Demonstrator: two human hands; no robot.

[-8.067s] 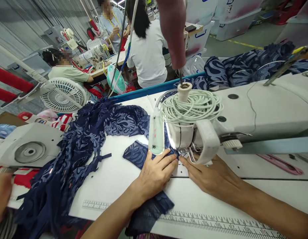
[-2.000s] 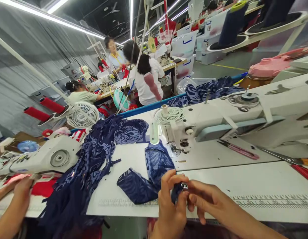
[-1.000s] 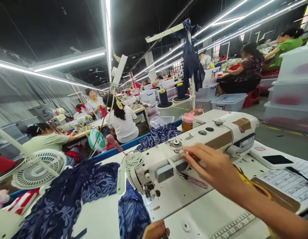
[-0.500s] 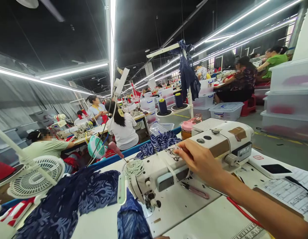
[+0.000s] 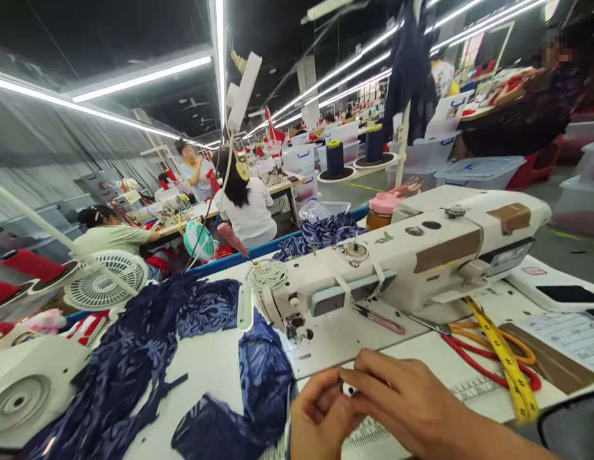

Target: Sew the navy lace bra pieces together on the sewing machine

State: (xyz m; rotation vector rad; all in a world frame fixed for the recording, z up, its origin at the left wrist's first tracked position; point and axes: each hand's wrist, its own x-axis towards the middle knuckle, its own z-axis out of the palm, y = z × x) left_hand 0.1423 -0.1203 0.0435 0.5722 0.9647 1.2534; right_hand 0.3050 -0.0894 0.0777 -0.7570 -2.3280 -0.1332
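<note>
My left hand (image 5: 320, 412) and my right hand (image 5: 397, 396) meet at the front of the sewing machine bed, fingertips pinched together. Between them is a small silvery bobbin (image 5: 348, 388) with dark spots, mostly covered by the fingers. Just beyond my hands stands the white sewing machine (image 5: 402, 262), with a round metal winder (image 5: 354, 251) on its top. Dark blue patterned fabric (image 5: 265, 377) lies left of my hands and runs up to the needle area. Pink-handled tweezers (image 5: 380, 318) rest on the bed behind my fingers.
Red-handled scissors (image 5: 483, 364) and a yellow tape measure (image 5: 505, 361) lie to the right, near a phone (image 5: 570, 294). A white fan (image 5: 107, 281) stands at left. Navy thread cones (image 5: 334, 158) are behind the machine. Co-workers sit at other tables beyond.
My right hand has come down from the winder on top of the machine to the front. My left hand has come into view, and both hold the bobbin. The view has tilted down.
</note>
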